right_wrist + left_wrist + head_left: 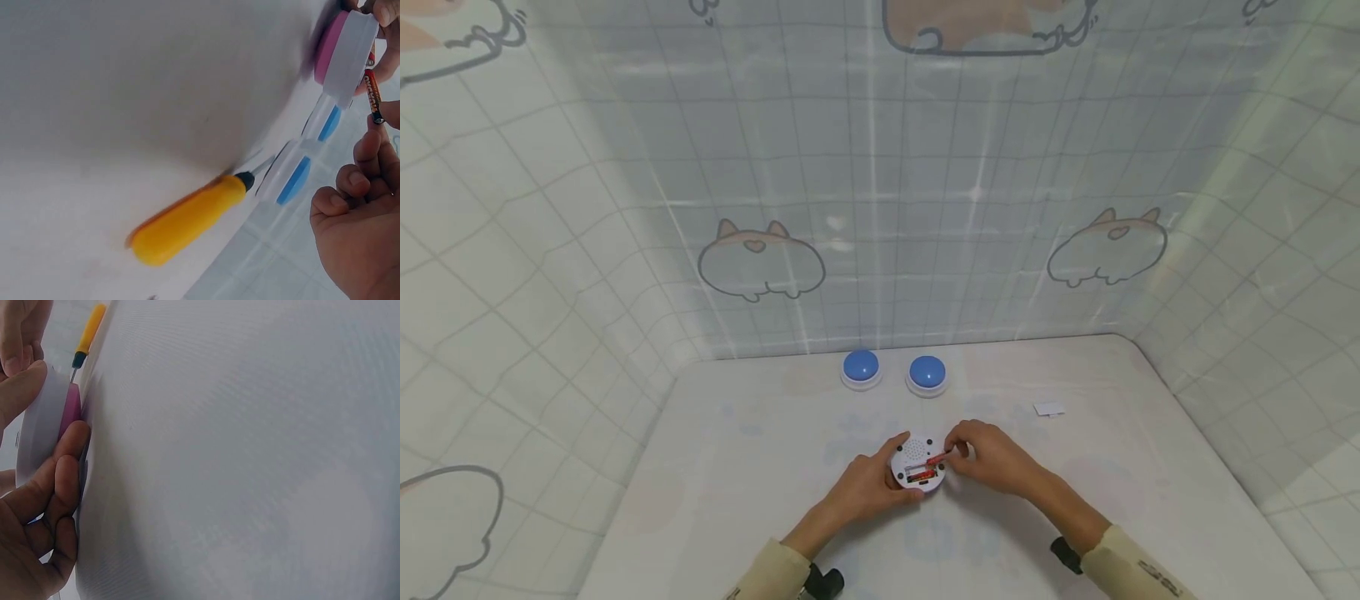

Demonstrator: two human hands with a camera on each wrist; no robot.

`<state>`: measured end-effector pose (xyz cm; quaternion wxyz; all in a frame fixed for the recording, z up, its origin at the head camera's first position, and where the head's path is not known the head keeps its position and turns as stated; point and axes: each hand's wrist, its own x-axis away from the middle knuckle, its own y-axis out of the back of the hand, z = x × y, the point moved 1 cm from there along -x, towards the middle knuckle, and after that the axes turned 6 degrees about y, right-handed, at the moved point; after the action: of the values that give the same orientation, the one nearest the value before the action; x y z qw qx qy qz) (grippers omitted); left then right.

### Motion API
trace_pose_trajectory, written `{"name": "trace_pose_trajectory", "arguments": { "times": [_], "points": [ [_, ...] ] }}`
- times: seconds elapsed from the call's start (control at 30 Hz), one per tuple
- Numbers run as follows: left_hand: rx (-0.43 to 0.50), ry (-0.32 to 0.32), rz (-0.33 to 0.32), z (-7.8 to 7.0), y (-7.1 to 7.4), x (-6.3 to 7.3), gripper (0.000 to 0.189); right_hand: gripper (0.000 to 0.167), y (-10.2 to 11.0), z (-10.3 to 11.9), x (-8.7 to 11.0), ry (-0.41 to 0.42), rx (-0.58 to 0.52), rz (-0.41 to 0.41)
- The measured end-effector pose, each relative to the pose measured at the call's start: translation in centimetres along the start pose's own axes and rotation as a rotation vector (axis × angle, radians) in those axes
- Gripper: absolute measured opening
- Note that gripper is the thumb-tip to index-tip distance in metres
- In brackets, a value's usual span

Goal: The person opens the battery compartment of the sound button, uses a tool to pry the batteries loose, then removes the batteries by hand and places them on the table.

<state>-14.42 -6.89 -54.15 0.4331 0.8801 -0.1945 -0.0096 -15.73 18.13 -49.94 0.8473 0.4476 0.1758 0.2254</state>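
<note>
A round white push-button unit (915,450) with a pink dome (71,407) is turned bottom side up over the table. My left hand (867,487) grips it by its sides, thumb and fingers around the rim. Its battery compartment is uncovered, and one red battery (922,476) lies inside. Between thumb and fingertip my right hand (992,457) pinches a second battery (373,94), red and black, its far end at the compartment. The other fingers of that hand curl loosely in the right wrist view.
Two blue-domed buttons, one left (861,367) and one right (927,374), stand near the back wall. A small white cover piece (1049,409) lies to the right. A yellow-handled screwdriver (187,219) lies on the table (760,433). Patterned sheets (880,167) enclose the back and sides.
</note>
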Motion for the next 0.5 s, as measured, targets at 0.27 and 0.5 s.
{"name": "trace_pose_trajectory", "arguments": {
  "times": [0.27,0.5],
  "points": [
    [0.011,0.011,0.007,0.0,0.0,0.0,0.095,0.013,1.1,-1.1,1.3,-0.088,-0.024,-0.057],
    [0.002,0.007,0.004,0.1,-0.2,-0.1,0.094,0.013,1.9,-3.8,3.1,-0.135,-0.017,-0.115]
  ]
}}
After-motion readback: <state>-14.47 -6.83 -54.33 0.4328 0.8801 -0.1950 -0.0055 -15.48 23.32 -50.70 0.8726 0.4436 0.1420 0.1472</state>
